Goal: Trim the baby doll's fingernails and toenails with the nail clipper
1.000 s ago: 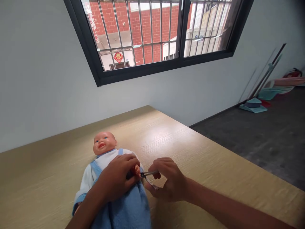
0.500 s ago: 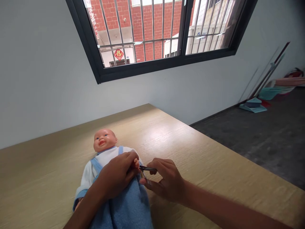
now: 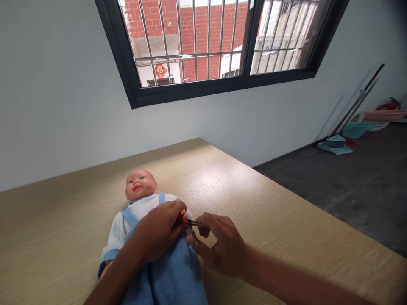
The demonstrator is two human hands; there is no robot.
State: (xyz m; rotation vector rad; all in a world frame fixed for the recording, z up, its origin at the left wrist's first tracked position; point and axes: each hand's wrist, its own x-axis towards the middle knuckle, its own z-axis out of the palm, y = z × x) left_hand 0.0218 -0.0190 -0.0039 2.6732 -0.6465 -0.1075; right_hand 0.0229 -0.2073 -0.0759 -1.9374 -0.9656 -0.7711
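Steel clippers (image 3: 193,226) pinched in right hand (image 3: 222,245), left hand (image 3: 155,231) clamping doll's fingers (image 3: 183,216).

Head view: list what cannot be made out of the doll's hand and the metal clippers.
All head view:
Clipper tips: too small, blurred; contact with a nail cannot be told.
Doll's fingers: mostly hidden by the left hand.
Clipper handles: partly hidden by the right hand.

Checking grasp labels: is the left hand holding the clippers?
No, the right hand holds the clippers; the left hand grips the doll's hand.
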